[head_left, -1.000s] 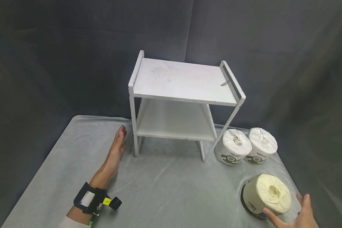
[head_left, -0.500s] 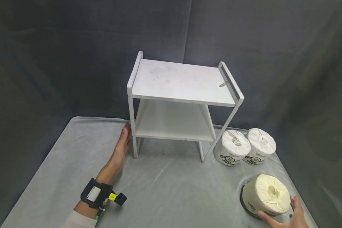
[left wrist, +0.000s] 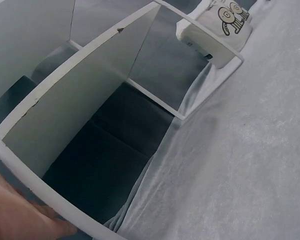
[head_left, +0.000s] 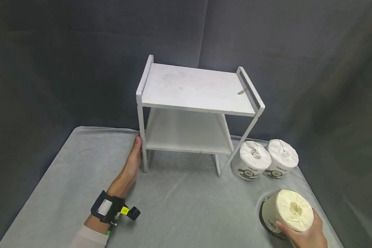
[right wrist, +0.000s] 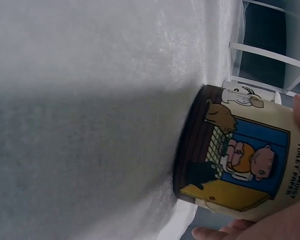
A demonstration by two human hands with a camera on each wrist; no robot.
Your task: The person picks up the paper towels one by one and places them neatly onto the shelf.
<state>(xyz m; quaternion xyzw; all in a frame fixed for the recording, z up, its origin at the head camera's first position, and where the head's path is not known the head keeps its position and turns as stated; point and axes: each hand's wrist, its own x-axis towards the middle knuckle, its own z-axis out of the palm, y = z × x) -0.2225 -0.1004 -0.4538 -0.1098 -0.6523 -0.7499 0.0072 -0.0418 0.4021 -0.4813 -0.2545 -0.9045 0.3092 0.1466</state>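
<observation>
Cream toilet roll point(head_left: 292, 210), near right corner of the grey cloth point(head_left: 186, 203). Stands on its base, wrapped; paper pleated into a hollow at the core. Printed cartoon and "toilet paper" lettering on the side, dark band at the foot.

Handling, by judgement: light for its bulk, springy rather than hard; a strong squeeze would dent the wall and crease the wrapper. Smooth paper may slide a little under dry fingers. Not breakable, though the pleated top could tear if poked. Best hold is across the full width, upper half of the side wall, palm square to it.

Right hand point(head_left: 308, 236) has about that hold: thumb on the near side, fingers round the far right, curled to the roll's curve.

Beyond it, two white wrapped rolls, the left one point(head_left: 251, 161) just beside the rack's right leg, the right one point(head_left: 281, 160) next to it.

White two-tier rack point(head_left: 189, 89) farther left. Left hand point(head_left: 131, 168) at its left leg, fingers long and fairly straight, not wrapped round anything visible. Fingertips pass behind the leg; cannot tell how firmly they press.
</observation>
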